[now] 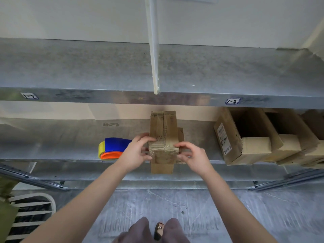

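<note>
Metal shelf (61, 137), lower tier. Open boxes (245, 137) at right, tape dispenser (114, 148) at left. Taped box (164, 135) lies at the front edge, 1 flap overhanging. Judged light, stiff, tape slick, so grip the side walls. Both arms outstretched. Left hand (135, 153) and right hand (192, 156) have fingers curled round opposite sides.

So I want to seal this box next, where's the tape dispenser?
In the head view the tape dispenser lies on the lower shelf, left of the cardboard box, right beside the left hand that grips the box.
</note>
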The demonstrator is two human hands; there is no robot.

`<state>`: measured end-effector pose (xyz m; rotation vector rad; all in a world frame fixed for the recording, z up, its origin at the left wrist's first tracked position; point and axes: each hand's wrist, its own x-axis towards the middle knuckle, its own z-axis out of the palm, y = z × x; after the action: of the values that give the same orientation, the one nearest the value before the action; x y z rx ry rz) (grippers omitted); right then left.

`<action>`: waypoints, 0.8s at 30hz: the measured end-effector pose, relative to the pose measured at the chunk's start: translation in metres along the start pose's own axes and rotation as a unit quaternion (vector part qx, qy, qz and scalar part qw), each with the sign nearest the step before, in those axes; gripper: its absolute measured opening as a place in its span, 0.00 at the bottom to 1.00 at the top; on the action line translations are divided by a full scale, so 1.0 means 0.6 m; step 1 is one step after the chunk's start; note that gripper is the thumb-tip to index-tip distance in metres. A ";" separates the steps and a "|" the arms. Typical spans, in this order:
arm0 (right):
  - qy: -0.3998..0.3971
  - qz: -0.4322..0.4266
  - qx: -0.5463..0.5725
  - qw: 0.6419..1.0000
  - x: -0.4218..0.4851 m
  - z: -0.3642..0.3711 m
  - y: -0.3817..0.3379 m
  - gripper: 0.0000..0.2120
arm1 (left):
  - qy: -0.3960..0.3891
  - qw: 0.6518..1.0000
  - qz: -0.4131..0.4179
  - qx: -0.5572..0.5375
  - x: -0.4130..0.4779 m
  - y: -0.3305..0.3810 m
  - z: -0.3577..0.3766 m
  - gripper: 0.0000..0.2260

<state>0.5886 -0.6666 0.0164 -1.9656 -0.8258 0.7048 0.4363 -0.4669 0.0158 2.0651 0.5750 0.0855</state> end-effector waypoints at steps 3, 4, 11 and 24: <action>0.051 0.003 -0.026 0.998 0.009 0.012 -0.006 0.16 | 0.048 0.999 0.002 -0.004 0.006 -0.001 0.020 0.27; 0.073 0.006 -0.037 0.997 0.011 0.020 -0.007 0.17 | 0.075 0.997 0.000 -0.002 0.007 -0.004 0.034 0.26; 0.119 0.024 -0.031 0.992 0.008 0.050 -0.009 0.21 | 0.163 0.986 0.019 0.026 0.000 -0.007 0.057 0.19; 0.070 0.114 0.020 0.991 0.068 0.027 -0.032 0.23 | 0.041 0.980 -0.125 -0.150 0.059 0.015 0.011 0.37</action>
<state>0.5964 -0.6194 0.0193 -2.0675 -0.5043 0.7001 0.4731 -0.4606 0.0139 1.6899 0.8164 0.1036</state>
